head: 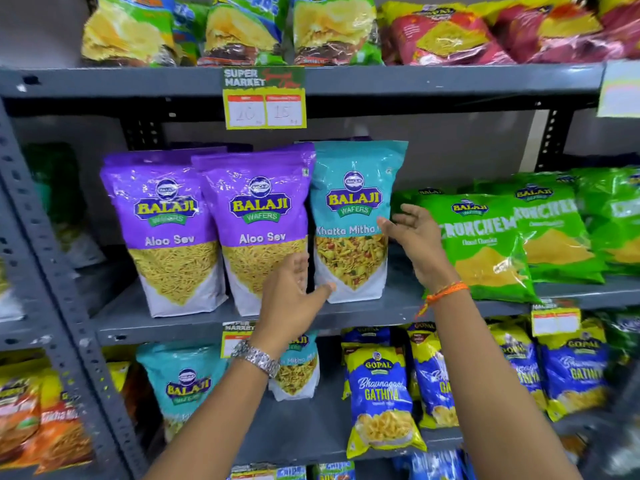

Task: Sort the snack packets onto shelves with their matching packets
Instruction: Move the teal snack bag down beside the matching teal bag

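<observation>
Grey metal shelves (pixel 346 81) fill the head view, packed with snack packets. On the middle shelf a teal packet (pixel 353 220) stands upright beside two purple packets (pixel 256 230), not with its own kind. The left hand (pixel 294 289) and the right hand (pixel 412 233) are both spread open at its two sides, near or just touching, gripping nothing. Matching teal packets (pixel 183 382) lie on the shelf below, so I judge this one remains to be moved.

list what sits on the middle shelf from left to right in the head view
Aloo Sev packet → second Aloo Sev packet → Khatta Mitha packet → right hand → green Crunchem packets
</observation>
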`<state>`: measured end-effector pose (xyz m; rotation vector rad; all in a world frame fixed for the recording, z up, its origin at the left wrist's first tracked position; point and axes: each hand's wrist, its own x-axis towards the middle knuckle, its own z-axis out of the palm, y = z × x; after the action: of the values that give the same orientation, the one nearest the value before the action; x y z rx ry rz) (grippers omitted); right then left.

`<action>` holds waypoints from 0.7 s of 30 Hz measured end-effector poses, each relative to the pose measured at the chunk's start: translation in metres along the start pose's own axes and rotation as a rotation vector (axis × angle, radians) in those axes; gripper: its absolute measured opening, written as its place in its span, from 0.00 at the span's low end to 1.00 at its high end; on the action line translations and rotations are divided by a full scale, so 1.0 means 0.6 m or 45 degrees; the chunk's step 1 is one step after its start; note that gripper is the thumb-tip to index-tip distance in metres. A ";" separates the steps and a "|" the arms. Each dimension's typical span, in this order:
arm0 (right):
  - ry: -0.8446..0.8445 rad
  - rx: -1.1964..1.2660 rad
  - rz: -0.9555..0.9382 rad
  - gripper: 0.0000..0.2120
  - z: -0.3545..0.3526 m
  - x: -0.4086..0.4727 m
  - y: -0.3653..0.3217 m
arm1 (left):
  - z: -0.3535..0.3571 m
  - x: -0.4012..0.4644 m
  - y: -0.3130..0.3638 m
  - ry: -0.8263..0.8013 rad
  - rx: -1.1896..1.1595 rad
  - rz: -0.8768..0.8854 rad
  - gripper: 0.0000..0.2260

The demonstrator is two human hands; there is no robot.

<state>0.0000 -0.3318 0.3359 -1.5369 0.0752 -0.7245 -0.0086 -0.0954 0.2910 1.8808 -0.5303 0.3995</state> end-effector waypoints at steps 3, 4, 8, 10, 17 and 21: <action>-0.223 0.061 0.031 0.32 -0.002 0.033 -0.001 | 0.045 0.006 -0.012 -0.171 0.105 -0.031 0.33; -0.275 0.086 0.035 0.30 0.001 0.040 0.000 | 0.057 0.008 -0.013 -0.196 0.108 -0.025 0.36; -0.439 0.135 0.045 0.25 0.014 0.058 0.004 | 0.102 0.019 -0.015 -0.156 0.135 -0.025 0.39; -0.442 0.145 0.019 0.23 0.016 0.060 0.007 | 0.113 0.027 -0.016 -0.127 0.152 -0.083 0.37; -0.331 0.163 -0.013 0.20 -0.009 0.058 0.011 | 0.133 0.057 -0.028 -0.122 0.263 -0.189 0.32; -0.260 0.144 -0.012 0.15 -0.034 0.052 -0.004 | 0.141 0.061 -0.011 -0.208 0.179 -0.191 0.37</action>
<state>0.0140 -0.3636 0.3488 -1.4950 -0.1241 -0.5664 0.0282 -0.1789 0.2743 2.0853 -0.4756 0.1894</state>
